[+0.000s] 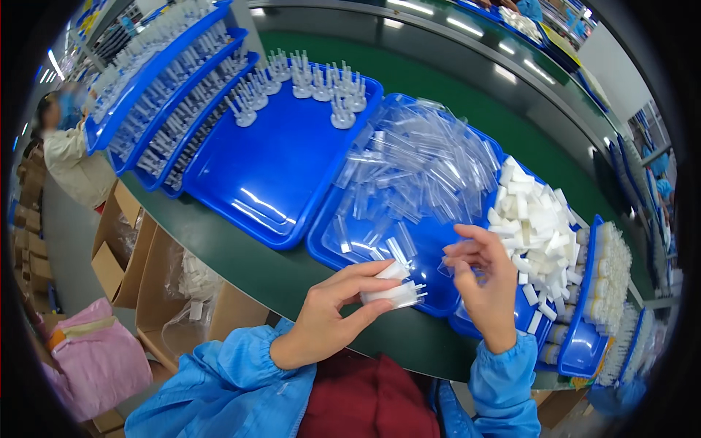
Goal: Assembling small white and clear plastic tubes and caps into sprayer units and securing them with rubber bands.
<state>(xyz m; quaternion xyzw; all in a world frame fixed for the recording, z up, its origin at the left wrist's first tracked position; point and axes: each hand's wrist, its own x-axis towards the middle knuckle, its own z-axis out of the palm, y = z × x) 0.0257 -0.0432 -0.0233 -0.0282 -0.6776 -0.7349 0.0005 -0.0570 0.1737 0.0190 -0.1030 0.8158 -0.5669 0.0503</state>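
Observation:
My left hand [328,310] is closed around a pair of white foam-like blocks [392,295], pinching them between thumb and fingers. Thin clear prongs [419,293] stick out from their right end. Close by on the right, my right hand [478,274] has its fingers curled inward, with a bit of clear plastic [444,269] at the fingertips; its shape is hard to make out. Under both hands lies a blue tray [321,248] heaped with clear plastic sleeves [431,160]. A second pile, of short white blocks [533,219], fills the tray beside my right hand.
Left of the sleeves, a blue tray [248,193] carries clear round-based pieces with upright prongs [321,84] along its far edges. Stacked blue trays [157,109] of similar pieces rise further left. Cardboard boxes [157,292] stand below the green table edge. More loaded trays [584,343] sit at far right.

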